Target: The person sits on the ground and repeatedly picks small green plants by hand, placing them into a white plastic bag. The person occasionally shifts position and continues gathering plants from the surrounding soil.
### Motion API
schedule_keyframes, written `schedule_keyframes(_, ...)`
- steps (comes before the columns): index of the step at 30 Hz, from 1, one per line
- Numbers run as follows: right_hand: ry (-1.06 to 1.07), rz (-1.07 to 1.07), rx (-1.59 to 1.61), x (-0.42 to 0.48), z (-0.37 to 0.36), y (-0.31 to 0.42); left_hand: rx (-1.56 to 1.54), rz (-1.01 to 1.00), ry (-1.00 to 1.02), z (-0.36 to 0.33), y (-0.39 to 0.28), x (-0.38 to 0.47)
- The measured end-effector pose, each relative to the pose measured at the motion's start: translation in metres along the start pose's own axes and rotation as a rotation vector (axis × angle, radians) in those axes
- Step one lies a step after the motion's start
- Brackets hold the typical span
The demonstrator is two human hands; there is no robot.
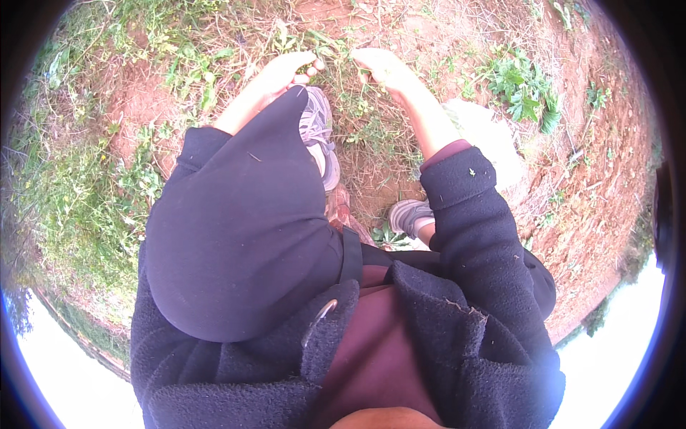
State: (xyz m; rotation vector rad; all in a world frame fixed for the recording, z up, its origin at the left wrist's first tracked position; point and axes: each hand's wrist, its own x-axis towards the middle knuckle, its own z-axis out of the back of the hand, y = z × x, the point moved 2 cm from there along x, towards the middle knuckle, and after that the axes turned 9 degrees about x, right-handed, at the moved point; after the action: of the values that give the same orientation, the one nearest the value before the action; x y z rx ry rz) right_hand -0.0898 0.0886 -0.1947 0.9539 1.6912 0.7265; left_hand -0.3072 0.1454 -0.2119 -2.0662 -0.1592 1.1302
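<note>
My left hand (292,68) is curled above the shoe, past the dark-clothed knee. Small green plant bits (305,68) show between its thumb and bent fingers. To the right, my right hand (383,67) reaches down over low green weeds (362,102), its fingers bent at the leaves. Whether its fingertips pinch a stem is hidden. Between and below the hands, thin weeds and dry stalks grow from reddish soil (380,185).
A lace-up shoe (316,120) stands just below my left hand, the other shoe (410,214) by my right sleeve. Beside my right forearm lies a whitish plastic bag (490,137). A broad-leaved green plant (520,88) grows beyond it. Grass (80,198) covers the left side.
</note>
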Motion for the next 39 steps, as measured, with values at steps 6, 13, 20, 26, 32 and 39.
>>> schedule_keyframes(6,0.025,0.022,-0.289,0.004,-0.013,0.005,0.192,0.044,-0.090,-0.010,0.018,0.012)
schedule_keyframes(13,0.057,0.059,-0.178,-0.001,-0.022,0.013,0.058,0.009,-0.151,-0.024,0.018,0.000)
schedule_keyframes(20,0.060,0.171,0.111,-0.002,-0.025,0.026,-0.060,-0.044,-0.143,-0.037,0.007,-0.023)
schedule_keyframes(26,0.119,0.154,0.338,-0.003,-0.020,0.037,-0.096,-0.078,-0.142,-0.036,0.003,-0.030)
schedule_keyframes(32,0.128,0.039,-0.118,-0.007,-0.033,0.006,0.093,-0.147,-0.066,-0.020,0.005,-0.019)
schedule_keyframes(39,0.064,0.085,-0.337,-0.007,-0.029,-0.008,-0.278,-0.065,-0.142,-0.029,0.001,-0.025)
